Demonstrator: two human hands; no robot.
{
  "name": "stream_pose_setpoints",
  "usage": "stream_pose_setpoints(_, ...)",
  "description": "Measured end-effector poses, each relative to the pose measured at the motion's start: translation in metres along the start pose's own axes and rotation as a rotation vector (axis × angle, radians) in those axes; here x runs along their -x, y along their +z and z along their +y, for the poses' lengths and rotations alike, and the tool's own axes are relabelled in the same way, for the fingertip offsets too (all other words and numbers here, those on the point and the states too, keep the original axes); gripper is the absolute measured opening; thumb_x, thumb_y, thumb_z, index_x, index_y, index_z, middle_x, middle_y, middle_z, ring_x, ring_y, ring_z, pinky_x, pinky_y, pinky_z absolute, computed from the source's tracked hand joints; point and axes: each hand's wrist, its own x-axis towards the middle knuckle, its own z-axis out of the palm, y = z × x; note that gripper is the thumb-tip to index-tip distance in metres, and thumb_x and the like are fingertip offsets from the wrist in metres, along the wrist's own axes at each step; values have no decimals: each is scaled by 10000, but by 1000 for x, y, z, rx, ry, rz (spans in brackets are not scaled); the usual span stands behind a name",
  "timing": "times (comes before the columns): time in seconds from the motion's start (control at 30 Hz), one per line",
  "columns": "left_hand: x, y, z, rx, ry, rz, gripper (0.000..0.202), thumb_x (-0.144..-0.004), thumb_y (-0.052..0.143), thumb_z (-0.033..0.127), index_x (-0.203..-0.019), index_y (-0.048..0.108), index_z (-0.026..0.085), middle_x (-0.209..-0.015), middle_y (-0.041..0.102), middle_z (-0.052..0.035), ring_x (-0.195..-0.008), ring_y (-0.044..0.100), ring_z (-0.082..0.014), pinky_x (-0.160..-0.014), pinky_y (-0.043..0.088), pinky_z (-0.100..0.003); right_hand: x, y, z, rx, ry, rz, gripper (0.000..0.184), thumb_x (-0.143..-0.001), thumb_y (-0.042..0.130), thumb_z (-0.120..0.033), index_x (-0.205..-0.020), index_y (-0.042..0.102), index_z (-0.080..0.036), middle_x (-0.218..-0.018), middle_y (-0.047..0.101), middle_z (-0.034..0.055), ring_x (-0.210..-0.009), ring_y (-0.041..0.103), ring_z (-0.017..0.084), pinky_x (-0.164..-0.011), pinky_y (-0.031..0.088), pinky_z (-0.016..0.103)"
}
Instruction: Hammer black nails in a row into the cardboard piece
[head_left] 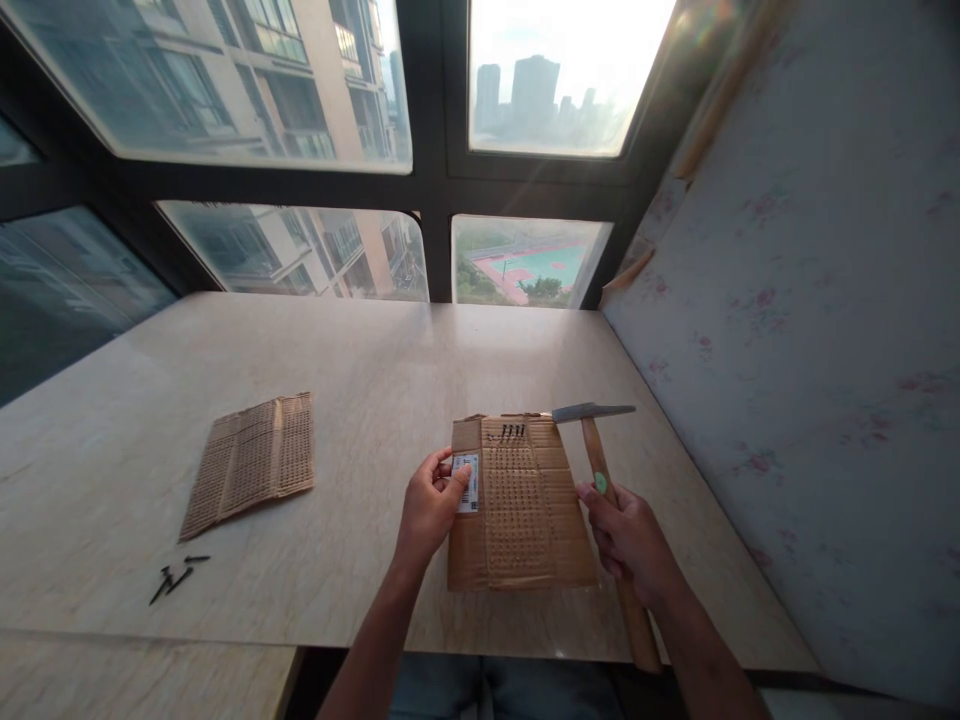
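Observation:
In front of me is a piece of cardboard (517, 530), pierced with rows of small holes and bearing a white printed label (468, 492). Several dark nails (513, 433) stand in a short row near its far edge. My left hand (435, 495) grips the cardboard's left edge, thumb on the label. A hammer (598, 450) with a grey metal head and wooden handle is in my right hand (622, 530), fingers wrapped round the handle. The hammer head is by the cardboard's far right corner; one right fingertip is close to the cardboard's right edge.
A second holed cardboard piece (259, 455) lies to the left on the pale marble-look counter (375, 380). Several loose dark nails (174, 580) lie nearer me. Dark-framed windows (439, 190) border the back, and a floral-papered wall (795, 350) stands along the right.

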Motion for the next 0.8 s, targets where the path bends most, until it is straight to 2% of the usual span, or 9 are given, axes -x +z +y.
stream_pose_setpoints(0.27,2,8,4,5,51,28,501,-760,755,424,-1138,595,136,-897,722,-82,-727,731,-194,-619,606,-278,-1,0,1,-8,-5,9,405,-759,703,-551,-775,468,-222,-436,362,-130,-303,253,39,-236,221,145)
stream_pose_setpoints(0.53,5,15,12,57,-34,52,523,-724,797,373,-1130,601,107,-850,719,-75,-713,723,-187,-602,588,-256,-4,-5,0,-3,-2,36,442,-707,727,-575,-740,460,-224,-450,353,-128,-304,255,36,-226,220,147)
stream_pose_setpoints(0.67,5,10,13,53,-59,49,521,-757,773,363,-1159,579,95,-874,729,-96,-755,723,-198,-621,587,-263,-4,-5,1,-29,1,30,459,-702,738,-584,-752,455,-226,-464,354,-130,-311,250,32,-229,222,141)
stream_pose_setpoints(0.8,5,-5,7,-8,-38,36,594,-761,746,434,-1205,556,88,-868,716,-81,-660,698,-170,-579,576,-269,-4,-7,-1,-42,0,39,490,-677,760,-591,-752,440,-228,-464,346,-136,-318,232,27,-237,224,139)
